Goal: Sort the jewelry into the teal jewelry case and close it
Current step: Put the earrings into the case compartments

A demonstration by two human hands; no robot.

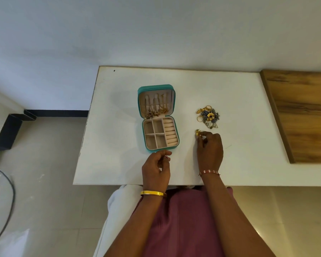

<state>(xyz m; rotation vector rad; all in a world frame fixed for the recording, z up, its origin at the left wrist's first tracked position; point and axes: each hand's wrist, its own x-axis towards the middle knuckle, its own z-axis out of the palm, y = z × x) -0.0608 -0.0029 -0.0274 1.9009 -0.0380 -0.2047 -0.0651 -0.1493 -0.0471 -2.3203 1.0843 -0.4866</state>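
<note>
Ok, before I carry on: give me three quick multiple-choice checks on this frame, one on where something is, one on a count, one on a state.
1. Where does the loose jewelry pile lie relative to the teal jewelry case?
A. To its right
B. To its left
C. Inside it

2. How many square compartments does the case's tray show?
A. Two
B. Four
C. Six

3. What state is the case in?
A. Zipped shut
B. Open, lid back, necklaces in the lid
C. Upside down

Answers: 1 A, the pile sits on the white table right of the case, beyond the right hand pinching a gold piece. 2 B, a two-by-two grid beside the ring rolls. 3 B, the lid's lining faces up with chains hanging in it.
</note>
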